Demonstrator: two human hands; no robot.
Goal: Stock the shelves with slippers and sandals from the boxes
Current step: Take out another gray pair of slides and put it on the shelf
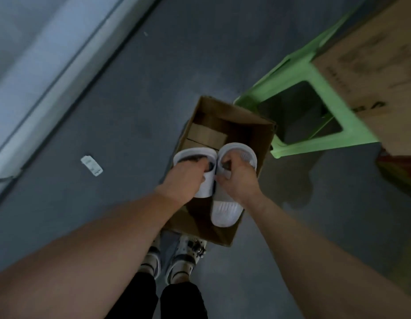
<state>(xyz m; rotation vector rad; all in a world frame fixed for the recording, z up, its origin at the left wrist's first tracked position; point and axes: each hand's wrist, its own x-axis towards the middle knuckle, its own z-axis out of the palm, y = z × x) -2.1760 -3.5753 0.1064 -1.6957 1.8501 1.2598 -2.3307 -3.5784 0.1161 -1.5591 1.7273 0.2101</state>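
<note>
An open brown cardboard box stands on the floor in front of my feet. Over it I hold two white slippers side by side. My left hand grips the left slipper, fingers tucked under its strap. My right hand grips the right slipper by its strap, with the ribbed sole end pointing toward me. Folded cardboard flaps lie inside the box beyond the slippers.
A green plastic stool stands just right of the box, beside a large cardboard carton. A pale shelf edge runs along the left. A small paper tag lies on the grey floor. My shoes are below the box.
</note>
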